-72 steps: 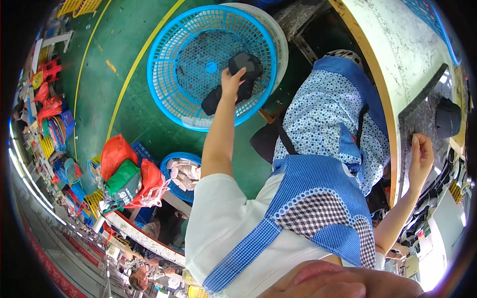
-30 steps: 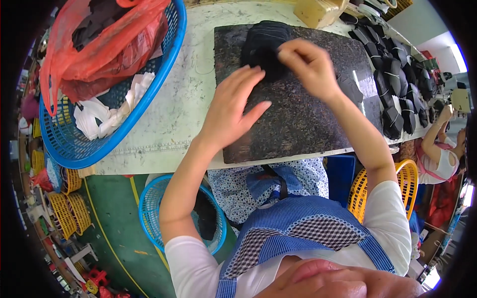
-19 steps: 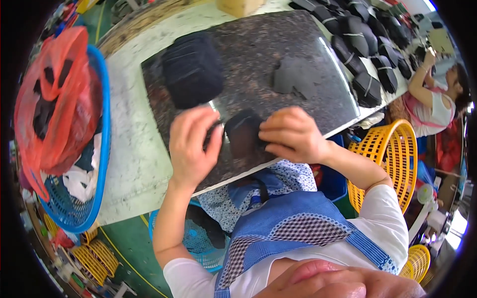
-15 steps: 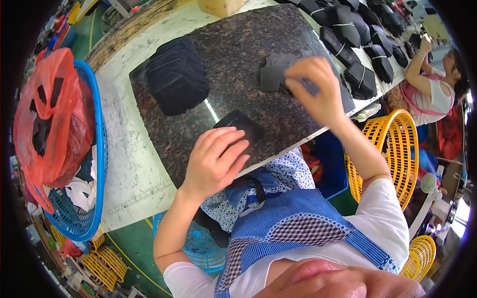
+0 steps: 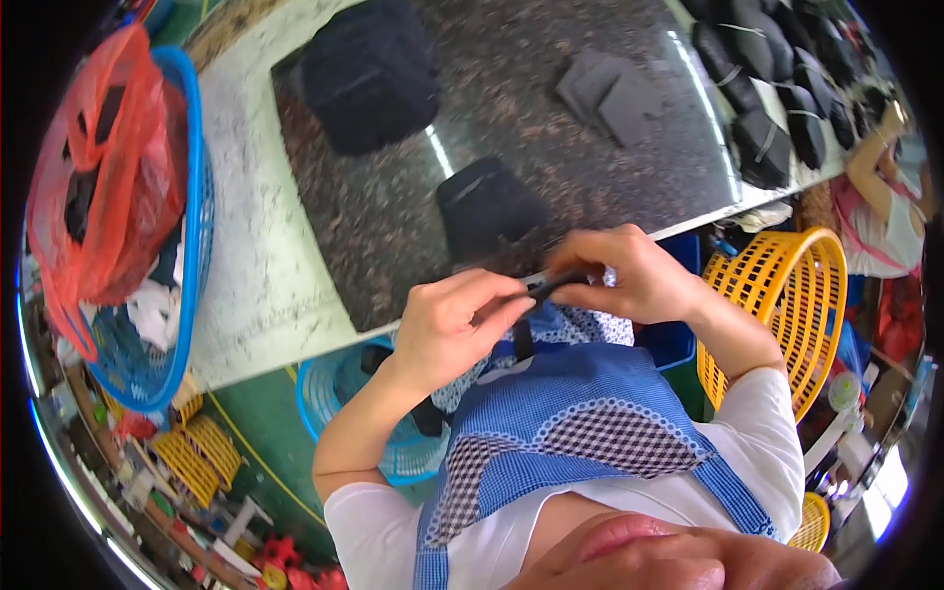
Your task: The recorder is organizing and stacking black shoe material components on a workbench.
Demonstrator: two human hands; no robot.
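In front of my apron, at the near edge of the dark speckled stone slab (image 5: 531, 108), both hands meet over a small dark piece (image 5: 562, 283) of sheet material. My left hand (image 5: 450, 323) pinches its left end between thumb and fingers. My right hand (image 5: 634, 277) grips the right end with curled fingers, which hide part of it. Just beyond them a small stack of black cut pieces (image 5: 490, 205) lies on the slab. Farther off to the right rest several overlapping grey pieces (image 5: 621, 100). A thick pile of black cut pieces (image 5: 369, 84) stands at the far left.
A blue basket (image 5: 197, 236) with a red plastic bag (image 5: 118, 206) is left of the white table (image 5: 251, 256). Tied black bundles (image 5: 762, 147) lie far right. A yellow basket (image 5: 831, 324) stands by my right arm; a person (image 5: 880, 211) works beyond it.
My right hand has come from the grey pieces back to the slab's near edge. My left hand has left the black stack, and both now hold a dark piece. The view has shifted.
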